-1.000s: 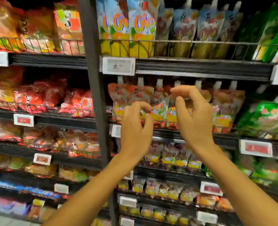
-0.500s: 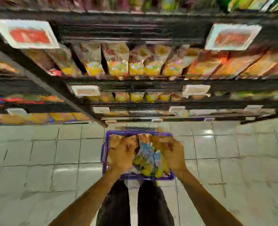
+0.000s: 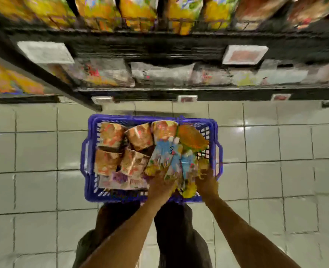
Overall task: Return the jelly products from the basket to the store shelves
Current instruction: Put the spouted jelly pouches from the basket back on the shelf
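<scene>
Down in the blue basket (image 3: pixel 86 157) on the floor, the left hand (image 3: pixel 160 185) and right hand (image 3: pixel 206 182) are close together, touching the blue and yellow jelly pouches (image 3: pixel 171 161); I cannot tell if the fingers grip them; this looks like the picking-up step; next, lift some up to the shelves (image 3: pixel 159 47); the writing is too blurry to read.

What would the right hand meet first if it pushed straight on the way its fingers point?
Probably the jelly pouches just ahead of the right hand, inside the blue basket; blur hides whether they touch.
</scene>
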{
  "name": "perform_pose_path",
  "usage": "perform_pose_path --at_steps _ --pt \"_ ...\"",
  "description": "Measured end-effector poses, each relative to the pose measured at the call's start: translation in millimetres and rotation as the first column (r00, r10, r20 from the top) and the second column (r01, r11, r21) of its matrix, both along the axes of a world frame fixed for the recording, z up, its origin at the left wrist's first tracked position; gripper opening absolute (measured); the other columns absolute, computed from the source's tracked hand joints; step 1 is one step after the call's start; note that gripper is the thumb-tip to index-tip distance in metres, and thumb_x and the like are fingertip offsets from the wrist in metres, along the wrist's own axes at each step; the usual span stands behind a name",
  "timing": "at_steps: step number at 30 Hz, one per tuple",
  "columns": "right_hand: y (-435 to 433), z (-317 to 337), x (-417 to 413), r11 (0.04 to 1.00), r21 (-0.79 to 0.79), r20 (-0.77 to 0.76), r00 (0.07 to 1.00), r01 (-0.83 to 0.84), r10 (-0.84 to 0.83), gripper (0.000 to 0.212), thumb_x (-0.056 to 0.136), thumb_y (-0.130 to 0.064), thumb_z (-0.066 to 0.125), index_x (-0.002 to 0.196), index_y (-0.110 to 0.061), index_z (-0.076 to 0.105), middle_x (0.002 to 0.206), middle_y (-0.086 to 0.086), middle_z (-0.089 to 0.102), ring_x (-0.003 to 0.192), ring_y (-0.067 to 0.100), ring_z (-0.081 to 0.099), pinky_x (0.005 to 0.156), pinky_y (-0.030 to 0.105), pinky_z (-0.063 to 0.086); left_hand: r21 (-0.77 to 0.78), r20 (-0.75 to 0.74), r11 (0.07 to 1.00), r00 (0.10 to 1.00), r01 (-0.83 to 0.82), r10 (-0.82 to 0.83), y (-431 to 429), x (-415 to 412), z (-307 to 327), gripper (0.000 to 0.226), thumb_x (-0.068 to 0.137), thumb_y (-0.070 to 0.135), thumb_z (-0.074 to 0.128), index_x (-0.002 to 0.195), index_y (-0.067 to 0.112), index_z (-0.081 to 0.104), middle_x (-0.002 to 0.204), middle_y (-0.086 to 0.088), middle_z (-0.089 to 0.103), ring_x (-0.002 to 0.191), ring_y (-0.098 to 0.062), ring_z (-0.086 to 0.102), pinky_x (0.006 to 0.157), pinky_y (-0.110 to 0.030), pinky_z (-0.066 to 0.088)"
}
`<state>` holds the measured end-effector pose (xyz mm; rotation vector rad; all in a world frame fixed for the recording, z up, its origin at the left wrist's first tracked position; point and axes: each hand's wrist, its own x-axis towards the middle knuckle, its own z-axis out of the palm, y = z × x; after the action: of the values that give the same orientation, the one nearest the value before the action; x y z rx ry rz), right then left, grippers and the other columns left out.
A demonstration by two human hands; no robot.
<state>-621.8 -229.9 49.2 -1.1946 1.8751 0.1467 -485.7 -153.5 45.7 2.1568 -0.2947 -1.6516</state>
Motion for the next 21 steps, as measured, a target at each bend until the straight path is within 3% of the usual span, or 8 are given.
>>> perform_pose_path --at_steps 2,4,9,11,13,15,17,21 --pt "4.5 -11.0 1.2 0.999 -0.019 0.064 0.998 0.031 -0.03 0.027 0.087 -0.013 0.071 0.11 0.0 0.065 0.102 0.022 0.069 0.098 0.04 0.064 0.073 0.033 0.046 -0.088 0.093 0.995 0.994 -0.054 0.063 1.5 -11.0 -11.1 0.029 0.075 0.017 0.077 0.101 0.027 0.066 0.091 0.007 0.067 0.089 -0.016 0.064 0.067 -0.012 0.043" --pt "6.4 -17.9 3.1 0.996 -0.052 0.127 0.99 0.073 -0.066 0.019 0.08 -0.012 0.073 0.096 -0.002 0.067 0.085 0.012 0.069 0.08 0.03 0.065 0.064 0.025 0.041 -0.13 0.184 0.991 0.983 -0.001 0.025 4.7 -18.1 -18.2 0.044 0.073 0.016 0.082 0.112 0.014 0.063 0.101 0.008 0.063 0.092 -0.005 0.059 0.074 -0.007 0.039" --pt "7.3 -14.4 1.3 0.981 0.104 0.222 0.958 0.163 -0.183 0.017 0.081 -0.014 0.078 0.07 -0.018 0.066 0.059 -0.008 0.062 0.06 0.012 0.055 0.048 0.013 0.042 -0.154 0.245 0.974 0.962 0.165 -0.124 5.1 -18.5 -11.0 0.06 0.084 0.019 0.071 0.14 0.017 0.048 0.134 -0.005 0.06 0.122 -0.027 0.056 0.099 -0.036 0.046" --pt "7.0 -7.2 -2.1 0.948 0.219 0.245 0.928 0.23 -0.282 0.016 0.082 -0.021 0.078 0.073 -0.012 0.069 0.066 0.001 0.067 0.065 0.02 0.059 0.057 0.025 0.051 -0.111 0.195 0.967 0.959 0.231 -0.207 5.8 -10.1 -4.8 0.058 0.092 0.024 0.062 0.147 0.021 0.041 0.132 -0.007 0.062 0.117 -0.028 0.059 0.091 -0.034 0.046" --pt "4.2 7.8 -1.4 0.921 0.265 0.281 0.891 0.286 -0.358 0.011 0.081 -0.023 0.079 0.084 -0.015 0.073 0.086 0.007 0.074 0.08 0.024 0.07 0.077 0.04 0.059 -0.102 0.073 0.972 0.976 0.212 -0.205 6.7 3.7 5.8 0.044 0.096 0.028 0.057 0.138 0.015 0.051 0.106 -0.012 0.067 0.099 -0.029 0.062 0.076 -0.03 0.043" --pt "0.1 30.0 3.0 0.909 0.268 0.352 0.846 0.318 -0.4 0.018 0.081 -0.021 0.078 0.098 -0.013 0.073 0.096 0.009 0.075 0.089 0.029 0.072 0.085 0.048 0.058 -0.123 -0.006 0.988 0.995 0.097 -0.099 6.1 19.5 24.9 0.013 0.097 0.026 0.058 0.097 0.013 0.06 0.074 -0.004 0.055 0.073 -0.023 0.055 0.063 -0.025 0.037" --pt "-5.5 61.2 11.3 0.904 0.249 0.451 0.785 0.346 -0.425 0.029 0.083 -0.017 0.076 0.111 -0.013 0.07 0.098 0.008 0.076 0.091 0.03 0.072 0.083 0.047 0.059 -0.159 -0.029 0.987 0.999 -0.026 0.021 2.3 37.6 52.5 0.022 0.096 0.023 0.061 0.076 0.02 0.052 0.065 0.004 0.046 0.063 -0.013 0.045 0.057 -0.021 0.033" --pt "-24.0 138.6 37.5 0.885 0.206 0.594 0.665 0.418 -0.452 0.034 0.086 -0.015 0.072 0.119 -0.02 0.065 0.109 0.009 0.073 0.098 0.032 0.071 0.083 0.052 0.057 -0.255 -0.091 0.938 0.971 -0.237 0.22 -15.4 79.8 130.6 0.009 0.094 0.026 0.063 0.097 0.018 0.068 0.074 0.009 0.066 0.072 -0.011 0.062 0.063 -0.026 0.048"
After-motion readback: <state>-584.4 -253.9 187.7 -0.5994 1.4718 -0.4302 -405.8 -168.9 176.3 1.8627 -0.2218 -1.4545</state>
